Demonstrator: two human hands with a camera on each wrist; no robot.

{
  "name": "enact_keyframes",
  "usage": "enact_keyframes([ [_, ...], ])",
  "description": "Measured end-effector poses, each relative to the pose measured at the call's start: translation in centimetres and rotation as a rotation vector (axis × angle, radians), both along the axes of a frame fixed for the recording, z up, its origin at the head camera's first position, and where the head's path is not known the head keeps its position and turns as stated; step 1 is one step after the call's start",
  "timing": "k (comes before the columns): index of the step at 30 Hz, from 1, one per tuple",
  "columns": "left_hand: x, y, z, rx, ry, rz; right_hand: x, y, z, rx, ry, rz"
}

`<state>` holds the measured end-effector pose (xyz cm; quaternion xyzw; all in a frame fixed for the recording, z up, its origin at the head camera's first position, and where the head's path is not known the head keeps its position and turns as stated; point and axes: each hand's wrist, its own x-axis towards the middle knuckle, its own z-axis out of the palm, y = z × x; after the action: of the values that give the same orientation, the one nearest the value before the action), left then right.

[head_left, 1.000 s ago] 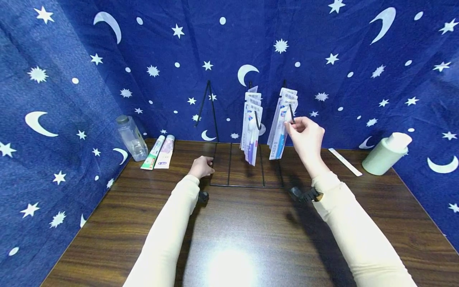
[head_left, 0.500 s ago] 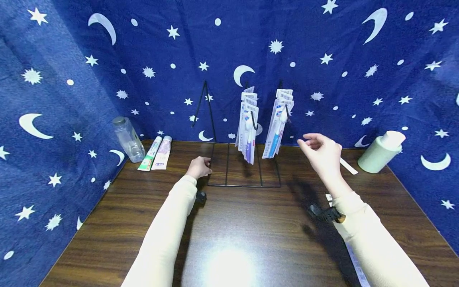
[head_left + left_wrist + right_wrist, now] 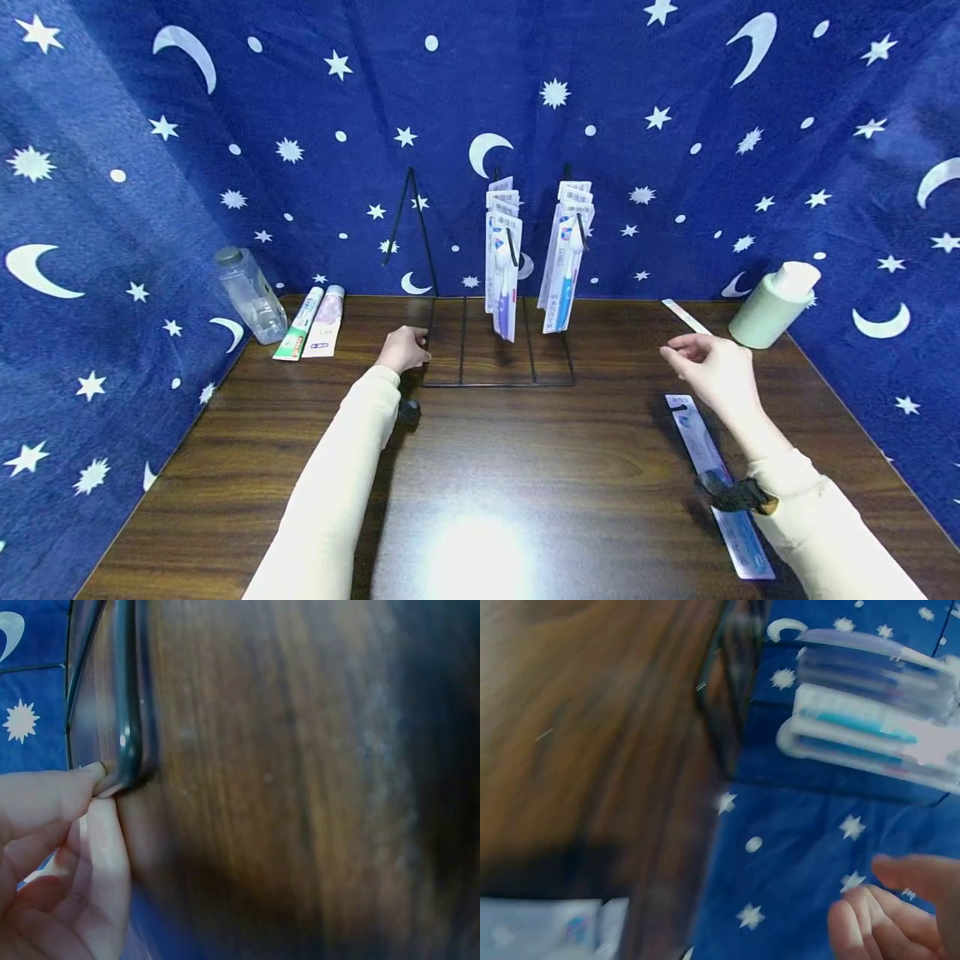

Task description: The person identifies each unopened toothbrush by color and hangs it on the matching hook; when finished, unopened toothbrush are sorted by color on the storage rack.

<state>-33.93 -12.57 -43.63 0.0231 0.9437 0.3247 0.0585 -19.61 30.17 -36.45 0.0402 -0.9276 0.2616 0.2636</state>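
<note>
A black wire display rack [image 3: 495, 379] stands at the back of the wooden table [image 3: 525, 483]. Packaged toothbrushes hang on its middle hook [image 3: 501, 267] and on its right hook [image 3: 564, 258]; the left hook [image 3: 411, 218] is bare. My left hand [image 3: 414, 348] pinches the front left corner of the rack's base wire [image 3: 126, 742] between thumb and fingers [image 3: 90, 780]. My right hand [image 3: 701, 360] hovers over the right side of the table, fingers loosely curled and holding nothing. Just below it a packaged toothbrush [image 3: 708, 454] lies flat on the table. The right wrist view is blurred.
A clear bottle [image 3: 247, 292] and two toothpaste tubes [image 3: 311, 323] lie at the back left. A pale green cylinder container [image 3: 772, 307] and a white strip [image 3: 682, 315] sit at the back right. Blue star-patterned cloth [image 3: 150, 167] encloses three sides.
My right hand has come away from the packs on the right hook and dropped down and to the right over the table. The left hand has stayed on the rack base.
</note>
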Motion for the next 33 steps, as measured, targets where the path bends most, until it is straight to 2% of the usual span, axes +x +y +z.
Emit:
enact_keyframes([
  [1,-0.3,-0.1,-0.3,0.006,-0.003,-0.002,0.1,0.5,-0.4,0.018,-0.021,0.009],
  [2,-1.1,-0.6,-1.4,0.04,0.025,-0.02,0.3,1.0,-0.8,0.04,-0.044,0.017],
  [5,-1.5,-0.7,-1.9,0.041,0.018,-0.026,0.9,2.4,-1.6,0.092,-0.12,0.036],
  [8,-1.1,-0.5,-1.4,0.048,0.01,-0.017,1.6,3.6,-2.3,0.133,-0.195,0.039],
  [9,-0.3,-0.1,-0.3,0.021,-0.019,0.0,1.9,3.9,-2.5,0.138,-0.223,0.038],
  [12,0.3,0.0,0.3,0.019,0.006,-0.007,2.6,4.9,-3.2,0.16,-0.31,0.038],
  [17,0.7,0.1,0.6,0.0,0.027,-0.01,3.4,6.1,-4.2,0.161,-0.498,0.069],
  [20,0.6,0.1,0.5,0.007,0.026,-0.004,3.6,6.4,-4.5,0.147,-0.57,0.082],
  [25,0.5,0.0,0.3,0.002,0.031,-0.006,3.5,6.3,-4.8,0.131,-0.616,0.091],
  [33,0.7,0.1,0.4,-0.003,0.027,-0.011,3.2,5.9,-5.0,0.158,-0.612,0.091],
])
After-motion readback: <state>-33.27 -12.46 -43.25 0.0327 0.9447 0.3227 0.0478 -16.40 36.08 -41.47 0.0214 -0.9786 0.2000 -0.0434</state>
